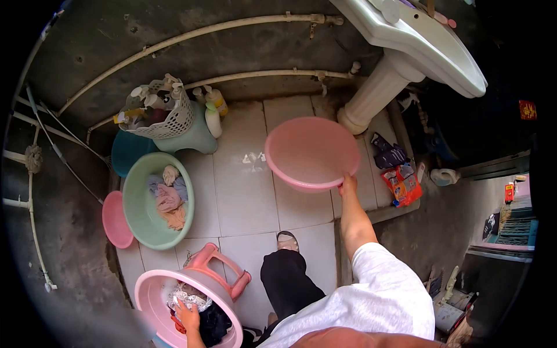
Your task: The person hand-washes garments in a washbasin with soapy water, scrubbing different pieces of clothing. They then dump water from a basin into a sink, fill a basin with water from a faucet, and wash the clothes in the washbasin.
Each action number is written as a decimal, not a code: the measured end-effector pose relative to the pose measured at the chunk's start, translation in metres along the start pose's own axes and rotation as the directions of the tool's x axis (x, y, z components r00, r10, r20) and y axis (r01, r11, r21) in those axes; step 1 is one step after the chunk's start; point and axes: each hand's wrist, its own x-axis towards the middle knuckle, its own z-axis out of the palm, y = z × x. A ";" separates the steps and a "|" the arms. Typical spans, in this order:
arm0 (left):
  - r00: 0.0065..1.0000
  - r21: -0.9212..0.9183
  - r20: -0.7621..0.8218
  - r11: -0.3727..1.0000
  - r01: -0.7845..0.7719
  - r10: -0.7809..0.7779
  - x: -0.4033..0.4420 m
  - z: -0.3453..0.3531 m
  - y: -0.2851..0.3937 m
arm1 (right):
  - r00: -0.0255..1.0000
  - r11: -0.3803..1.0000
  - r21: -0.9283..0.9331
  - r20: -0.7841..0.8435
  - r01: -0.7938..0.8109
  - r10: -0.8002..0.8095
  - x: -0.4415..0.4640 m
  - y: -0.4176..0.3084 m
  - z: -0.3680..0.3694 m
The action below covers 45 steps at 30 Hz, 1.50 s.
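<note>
A pink basin (313, 152) is in front of the sink's pedestal, its rim gripped at the lower right by my right hand (348, 185). My left hand (187, 316) rests on the clothes in another pink basin (152, 290) at the lower left, its fingers spread over a whitish cloth (197, 298). Dark clothes (216, 325) lie beside that cloth. A pink stool (239, 282) stands right against this basin. Farther up, a green basin (136, 203) holds several pieces of clothing (168, 198).
A white basket (174, 119) of bottles sits on a pale stool (194, 136) at the back left, near a teal basin (125, 152). A white sink (429, 46) stands at the back right. An orange packet (403, 185) lies on the right ledge. Pipes run along the wall.
</note>
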 end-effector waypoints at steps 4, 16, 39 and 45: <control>1.000 0.019 -0.003 1.000 -0.012 0.012 0.002 0.001 -0.005 | 0.999 0.979 -0.205 0.031 -0.015 0.022 0.057 -0.001 0.012; 0.995 0.181 0.065 0.982 0.058 -0.071 0.021 0.024 -0.066 | 0.733 -0.296 -0.808 0.587 0.509 -0.344 0.207 -0.063 0.148; 0.988 0.384 0.145 0.917 -0.104 0.052 0.030 0.041 -0.142 | 0.766 -0.537 -0.796 0.522 0.280 -0.374 0.219 -0.129 0.257; 0.371 0.885 -0.051 0.213 -0.413 0.927 0.052 0.046 -0.166 | 0.590 -0.465 -0.778 0.625 0.423 -0.510 0.276 -0.129 0.231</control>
